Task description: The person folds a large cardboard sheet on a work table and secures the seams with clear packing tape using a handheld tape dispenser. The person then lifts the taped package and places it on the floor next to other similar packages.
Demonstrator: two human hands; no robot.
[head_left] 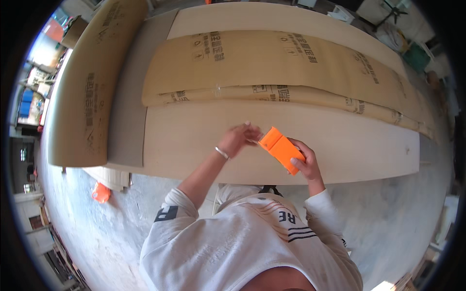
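My right hand (306,165) is wrapped round a bright orange, flat box-shaped thing (281,150), its thumb on the near side. The orange piece tilts, with its upper left end toward my left hand (241,137). A seam crosses it near that end; its exact kind I cannot make out. Close by that end, my left hand is smeared by motion, so whether its fingers pinch anything is unclear. A white band circles the left wrist. Both hands are over a large pale board (204,140) in front of me.
Folded brown printed paper (233,58) lies across the board's far part. A large roll of the same paper (82,106) stands at the left on a grey sheet (127,116). An orange bundle (101,192) is on the floor (126,233) at the lower left.
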